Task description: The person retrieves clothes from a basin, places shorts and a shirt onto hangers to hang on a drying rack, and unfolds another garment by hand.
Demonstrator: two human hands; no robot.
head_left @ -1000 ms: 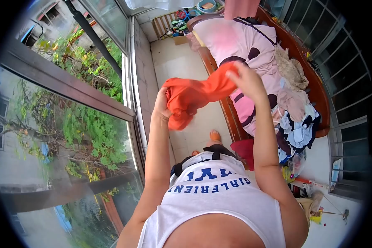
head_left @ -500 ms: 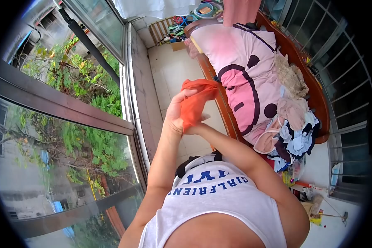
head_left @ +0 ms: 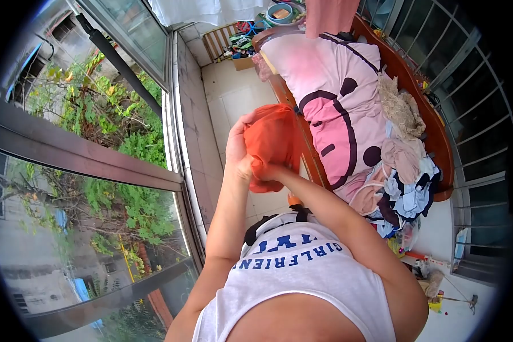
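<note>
Left hand (head_left: 237,143) of the person is curled around the near side of a red-orange cloth (head_left: 272,137), gripping it by its left edge. The right hand (head_left: 275,173) presses in at the cloth's lower edge, mostly covered by it; I cannot tell whether those fingers are closed. The bunched cloth is held up in the air in front of the person's waist, the wrists close together.

Beneath it, the room for moving is a narrow lane of pale tiled floor (head_left: 236,94), bounded on the left by a tiled wall (head_left: 189,108) under the window and on the right by a wooden frame (head_left: 442,139). A pink quilt (head_left: 336,97) spreads to the frame's front edge; rumpled clothes (head_left: 410,188) heap at its near back corner. A cardboard box (head_left: 244,64) sits at the lane's far end.
</note>
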